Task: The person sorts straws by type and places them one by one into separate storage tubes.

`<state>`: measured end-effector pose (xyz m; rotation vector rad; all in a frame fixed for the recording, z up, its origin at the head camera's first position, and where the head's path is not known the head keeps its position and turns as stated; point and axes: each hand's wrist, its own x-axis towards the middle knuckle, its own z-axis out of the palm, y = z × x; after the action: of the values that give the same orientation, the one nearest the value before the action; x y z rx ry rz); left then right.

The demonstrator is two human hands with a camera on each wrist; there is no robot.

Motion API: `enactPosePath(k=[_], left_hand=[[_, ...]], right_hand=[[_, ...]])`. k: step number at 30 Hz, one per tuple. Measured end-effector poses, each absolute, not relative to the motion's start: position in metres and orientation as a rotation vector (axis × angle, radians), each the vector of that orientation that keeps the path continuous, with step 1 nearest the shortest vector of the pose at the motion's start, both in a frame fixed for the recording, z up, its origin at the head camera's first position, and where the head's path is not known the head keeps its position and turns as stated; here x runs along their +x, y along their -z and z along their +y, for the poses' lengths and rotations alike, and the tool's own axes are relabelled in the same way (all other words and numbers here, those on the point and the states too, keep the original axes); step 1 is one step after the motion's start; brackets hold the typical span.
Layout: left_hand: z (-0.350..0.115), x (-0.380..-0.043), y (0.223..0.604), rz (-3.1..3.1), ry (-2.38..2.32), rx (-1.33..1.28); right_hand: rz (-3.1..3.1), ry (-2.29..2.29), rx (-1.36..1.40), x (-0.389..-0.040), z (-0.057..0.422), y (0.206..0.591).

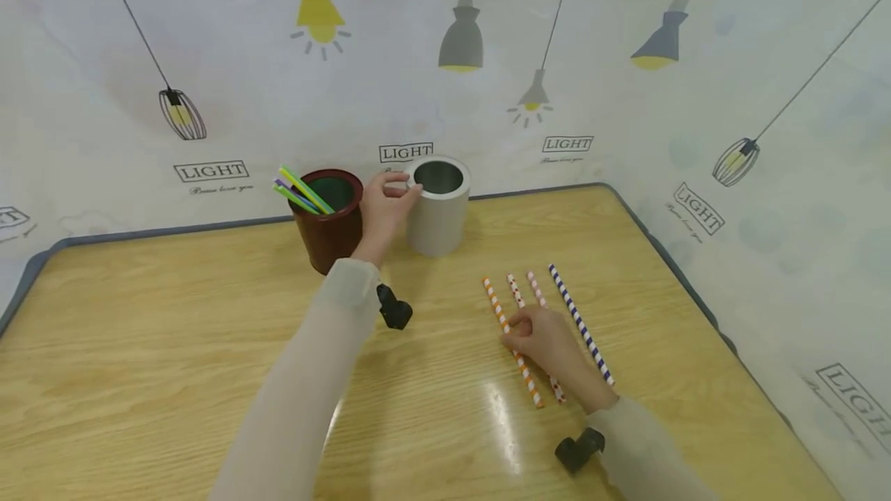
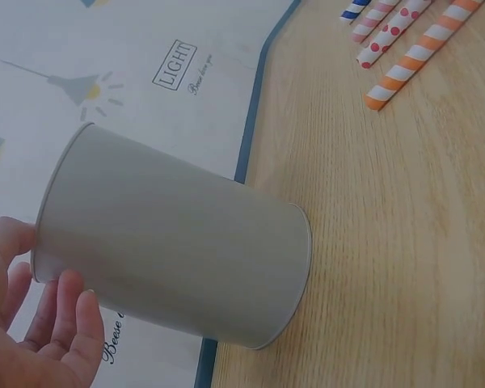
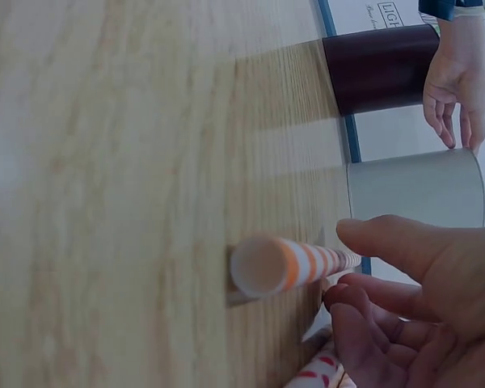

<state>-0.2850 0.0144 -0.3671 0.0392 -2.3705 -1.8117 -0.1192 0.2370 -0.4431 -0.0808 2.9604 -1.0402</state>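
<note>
- Right hand (image 1: 550, 339), thumb and fingers bent about the orange-striped straw (image 1: 524, 368) on the table; I cannot tell whether it pinches.
- Left hand (image 1: 386, 207), thumb and fingers spread, touches the rim of the upright white pot (image 1: 437, 226).
- Beside the orange-striped straw lie the red-dotted straw (image 1: 514, 289), pink-striped straw (image 1: 537, 289) and blue-striped straw (image 1: 581, 325).
- Brown pot (image 1: 326, 242), bright straws (image 1: 306, 189) leaning inside.
- Lamp-printed backdrop (image 1: 244, 99).

Gap between maroon canister (image 1: 324, 244) and white canister (image 1: 438, 226): obstructed by left hand (image 1: 384, 211). Table (image 1: 438, 385) passable between left sleeve (image 1: 306, 377) and orange-striped straw (image 1: 495, 303).
</note>
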Motion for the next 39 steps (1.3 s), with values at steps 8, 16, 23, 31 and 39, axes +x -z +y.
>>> enactPosePath(k=[8,16,23,31,39], left_hand=[[0.016,-0.285,0.364,-2.367,1.815,0.027],[0.015,-0.285,0.364,-2.375,1.814,0.027],[0.014,-0.285,0.365,-2.374,1.821,0.021],[0.013,-0.284,0.367,-2.353,1.835,0.006],[0.012,-0.282,0.369,-2.346,1.855,0.007]], right_hand=[[2.915,1.034,0.06,-0.121,0.23,0.441],[2.93,1.061,0.063,-0.119,0.227,0.441],[2.949,1.049,0.034,-0.121,0.227,0.438],[2.929,1.129,0.077,-0.128,0.231,0.423],[3.021,1.183,-0.025,-0.135,0.237,0.405]])
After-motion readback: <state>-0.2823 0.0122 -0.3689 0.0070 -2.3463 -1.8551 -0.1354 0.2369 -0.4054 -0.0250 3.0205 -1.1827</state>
